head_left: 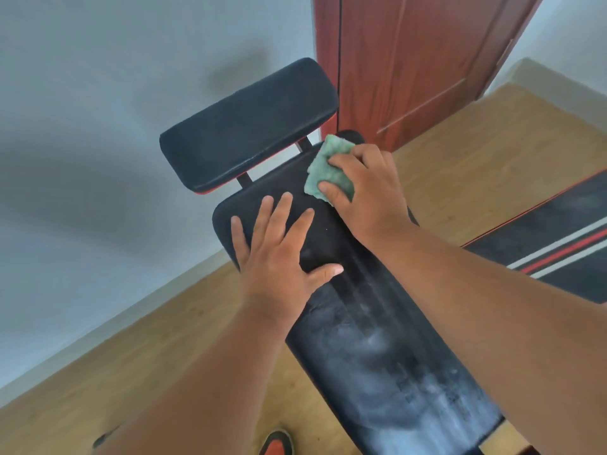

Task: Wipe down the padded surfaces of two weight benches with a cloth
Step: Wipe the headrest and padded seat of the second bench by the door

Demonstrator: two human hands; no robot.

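A black padded weight bench (371, 339) runs from the lower right up to the centre, its near half dull with dust. Beyond it stands a separate black headrest pad (249, 126). My left hand (279, 254) lies flat on the far end of the long pad, fingers spread, holding nothing. My right hand (368, 188) presses a crumpled green cloth (325, 169) onto the pad's far right corner. A second bench pad (558, 244), black with red and white stripes, enters from the right edge.
A reddish wooden door (410, 60) stands behind the bench, with a grey wall (98, 126) to the left. Wood-look floor (115, 366) surrounds the benches. A red and black shoe (277, 443) shows at the bottom edge.
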